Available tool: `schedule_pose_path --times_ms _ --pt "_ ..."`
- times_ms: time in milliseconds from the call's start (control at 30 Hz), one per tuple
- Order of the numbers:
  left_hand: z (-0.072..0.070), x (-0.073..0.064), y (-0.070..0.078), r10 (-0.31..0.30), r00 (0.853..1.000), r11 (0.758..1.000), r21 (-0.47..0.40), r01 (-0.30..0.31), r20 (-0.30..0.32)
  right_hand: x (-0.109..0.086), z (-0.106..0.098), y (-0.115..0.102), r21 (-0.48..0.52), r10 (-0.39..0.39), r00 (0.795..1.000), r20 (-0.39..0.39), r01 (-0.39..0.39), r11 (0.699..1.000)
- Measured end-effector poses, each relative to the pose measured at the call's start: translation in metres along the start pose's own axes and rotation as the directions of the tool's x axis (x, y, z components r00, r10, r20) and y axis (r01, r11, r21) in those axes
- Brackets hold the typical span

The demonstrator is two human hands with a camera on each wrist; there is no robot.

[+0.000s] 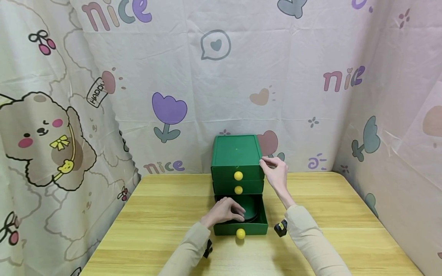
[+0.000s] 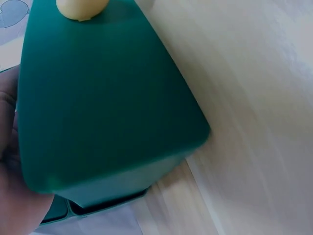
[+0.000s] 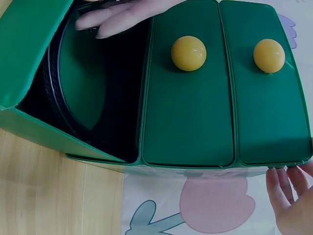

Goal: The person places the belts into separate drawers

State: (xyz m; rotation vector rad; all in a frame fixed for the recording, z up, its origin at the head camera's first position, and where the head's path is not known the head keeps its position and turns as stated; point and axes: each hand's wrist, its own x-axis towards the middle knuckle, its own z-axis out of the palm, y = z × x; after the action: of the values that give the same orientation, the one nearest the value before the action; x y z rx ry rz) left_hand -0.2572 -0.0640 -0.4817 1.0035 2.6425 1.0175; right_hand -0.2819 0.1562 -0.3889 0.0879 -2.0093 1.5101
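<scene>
A green drawer cabinet [image 1: 237,151] has its bottom drawer [image 1: 224,230] pulled out. Inside it lies a dark ring-shaped band [image 3: 55,90], like a coiled belt, with green showing within the ring [image 3: 83,85]. My left hand [image 1: 225,211] reaches down into this drawer, two fairly straight fingers [image 3: 122,17] extended over the ring. Its thumb side is behind the drawer front in the left wrist view. My right hand [image 1: 276,171] has its fingertips against the cabinet's upper right side, near the front corner; these fingers [image 3: 281,188] look nearly straight.
Two closed drawers with yellow knobs [image 1: 238,176] sit above the pulled-out one, whose own knob [image 1: 240,234] faces me. The cabinet stands on a wooden table [image 1: 165,214], close to a printed curtain [image 1: 221,88] behind. More patterned cloth hangs at both sides.
</scene>
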Motion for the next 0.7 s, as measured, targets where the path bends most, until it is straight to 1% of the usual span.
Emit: schedule_pose_path --times_ms 200,333,500,600,700 --pt "-0.004 -0.005 -0.002 0.045 0.997 0.997 -0.064 -0.048 -0.056 0.0 0.0 0.0 0.006 -0.012 1.0 -0.003 0.012 1.0" --pt "-0.007 -0.01 -0.001 0.065 0.993 0.988 -0.134 -0.078 -0.103 0.0 -0.001 0.001 0.021 -0.013 1.0 0.005 0.013 1.0" --pt "-0.01 -0.019 -0.005 0.097 0.98 0.964 -0.23 -0.136 -0.174 -0.001 -0.002 0.001 0.047 -0.028 1.0 0.014 0.027 0.999" --pt "-0.01 -0.027 -0.008 0.092 0.975 0.946 -0.289 -0.149 -0.2 0.0 -0.002 0.002 0.053 -0.029 0.999 0.017 0.028 0.998" --pt "-0.01 -0.033 -0.007 0.083 0.974 0.926 -0.344 -0.153 -0.209 0.0 -0.002 0.002 0.053 -0.026 1.0 0.013 0.025 0.998"
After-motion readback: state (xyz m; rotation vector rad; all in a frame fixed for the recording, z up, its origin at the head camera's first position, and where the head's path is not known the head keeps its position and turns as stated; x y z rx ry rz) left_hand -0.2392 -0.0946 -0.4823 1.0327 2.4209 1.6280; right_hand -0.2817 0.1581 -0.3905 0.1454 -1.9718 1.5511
